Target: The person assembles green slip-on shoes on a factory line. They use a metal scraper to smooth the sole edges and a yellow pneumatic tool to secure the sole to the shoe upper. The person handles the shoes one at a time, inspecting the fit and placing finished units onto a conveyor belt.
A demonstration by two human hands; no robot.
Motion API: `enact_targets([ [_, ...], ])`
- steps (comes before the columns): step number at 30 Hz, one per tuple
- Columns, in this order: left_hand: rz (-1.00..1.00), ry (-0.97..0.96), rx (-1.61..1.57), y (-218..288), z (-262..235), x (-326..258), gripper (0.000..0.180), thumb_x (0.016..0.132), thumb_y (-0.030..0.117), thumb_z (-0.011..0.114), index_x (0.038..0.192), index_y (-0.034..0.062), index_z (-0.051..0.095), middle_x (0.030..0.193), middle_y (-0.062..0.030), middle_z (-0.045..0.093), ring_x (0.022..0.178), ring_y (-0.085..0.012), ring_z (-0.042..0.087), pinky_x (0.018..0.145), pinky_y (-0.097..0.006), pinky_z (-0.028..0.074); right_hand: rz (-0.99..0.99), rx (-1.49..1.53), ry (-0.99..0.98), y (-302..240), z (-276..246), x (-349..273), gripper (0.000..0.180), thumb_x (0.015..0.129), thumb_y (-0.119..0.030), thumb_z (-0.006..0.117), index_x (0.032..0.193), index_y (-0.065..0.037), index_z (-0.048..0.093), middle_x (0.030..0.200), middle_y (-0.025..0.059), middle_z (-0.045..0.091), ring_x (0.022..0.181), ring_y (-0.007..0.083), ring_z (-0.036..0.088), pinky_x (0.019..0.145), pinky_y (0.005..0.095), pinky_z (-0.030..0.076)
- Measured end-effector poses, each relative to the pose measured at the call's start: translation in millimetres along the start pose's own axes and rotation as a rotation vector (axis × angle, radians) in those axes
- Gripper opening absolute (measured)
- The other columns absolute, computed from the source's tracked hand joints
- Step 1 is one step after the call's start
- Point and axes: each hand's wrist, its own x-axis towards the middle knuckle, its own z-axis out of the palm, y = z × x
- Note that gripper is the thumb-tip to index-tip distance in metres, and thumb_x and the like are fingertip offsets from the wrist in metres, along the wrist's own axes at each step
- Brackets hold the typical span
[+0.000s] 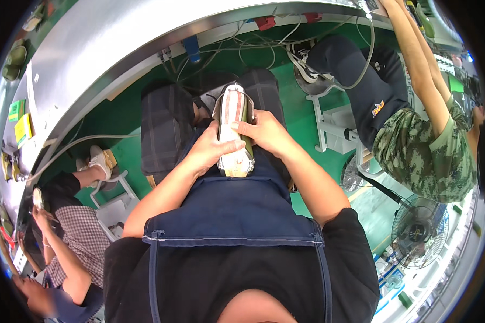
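Observation:
Over my lap I hold a shoe upper [234, 105] lengthwise, its pale underside turned up with reddish lines along it and dark green at the sides. My left hand [209, 148] grips its near left part, the thumb lying across the pale face. Around the right side my right hand [267, 132] is closed, its thumb pressed on the middle of the underside. The end nearest me looks whitish and rough. The fingers beneath the shoe are hidden. A dark blue apron [231, 210] covers my lap just below it.
A metal-edged workbench [118, 37] curves across the far side, with cables [242, 46] under it. Green and yellow packets [22, 129] and dark green shoes [15, 62] lie on it. Co-workers sit left and right, beside white stools [337, 126]. A floor fan [417, 231] stands at right.

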Motion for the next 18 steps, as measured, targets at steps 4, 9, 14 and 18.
enact_targets([
  [4, -0.020, 0.034, -0.064, 1, 4, -2, 0.086, 0.082, 0.025, 0.087, 0.145, -0.0089, 0.039, 0.130, -0.0195, 0.061, 0.121, -0.0260, 0.064, 0.105, -0.039, 0.052, 0.167, 0.232, -0.151, 0, 1, 0, 0.059, 0.090, -0.038, 0.084, 0.123, 0.009, 0.068, 0.113, 0.0188, 0.075, 0.103, 0.0261, 0.074, 0.086, 0.0384, 0.061],
  [9, 0.006, 0.058, -0.078, -2, 6, -2, 0.078, 0.083, 0.022, 0.086, 0.141, -0.0079, 0.042, 0.125, -0.0187, 0.063, 0.115, -0.0250, 0.067, 0.101, -0.039, 0.054, 0.211, 0.284, -0.188, 11, 1, 4, 0.063, 0.093, -0.042, 0.080, 0.124, 0.012, 0.066, 0.111, 0.0210, 0.074, 0.099, 0.0274, 0.075, 0.084, 0.0421, 0.063],
  [14, 0.025, 0.070, -0.038, -9, 3, 1, 0.073, 0.085, 0.021, 0.084, 0.137, -0.0085, 0.044, 0.123, -0.0186, 0.064, 0.113, -0.0251, 0.067, 0.099, -0.038, 0.055, 0.199, 0.174, -0.201, 6, -1, 1, 0.059, 0.099, -0.041, 0.074, 0.122, 0.013, 0.067, 0.107, 0.0205, 0.075, 0.093, 0.0275, 0.076, 0.081, 0.0411, 0.064],
  [18, 0.042, 0.098, -0.055, -12, 7, 0, 0.069, 0.085, 0.017, 0.083, 0.136, -0.0091, 0.044, 0.124, -0.0193, 0.063, 0.113, -0.0249, 0.066, 0.098, -0.038, 0.055, 0.219, -0.163, -0.211, 2, -15, 2, 0.061, 0.100, -0.048, 0.070, 0.107, 0.013, 0.072, 0.090, 0.0203, 0.076, 0.084, 0.0260, 0.076, 0.076, 0.0408, 0.062],
])
